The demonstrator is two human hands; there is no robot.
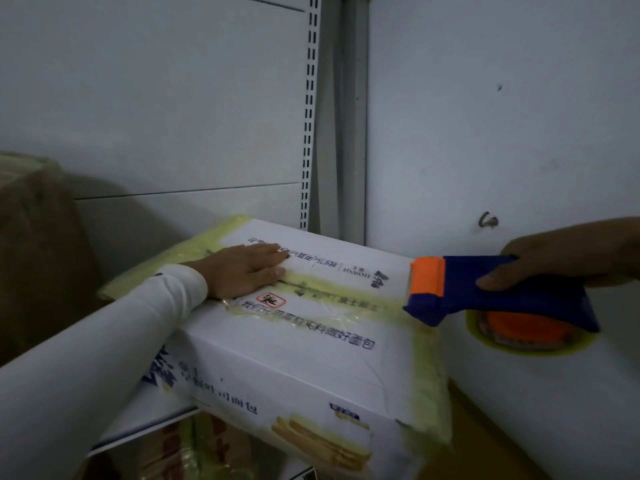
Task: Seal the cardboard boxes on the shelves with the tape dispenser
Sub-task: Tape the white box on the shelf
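Yellowish tape is already lining the centre seam and edges of the white printed cardboard box (294, 327), which is sitting tilted on the pale metal shelf (145, 424). I am pressing my left hand (242, 270) flat on the box top, fingers straight and lying over the seam, white sleeve (104, 344) stretching back toward me. My right hand (554, 261) is gripping the blue and orange plastic tape dispenser (498, 292), fingers curled round its handle, its orange front end touching the box's right top edge. A brown taped box (31, 237) is standing at the left.
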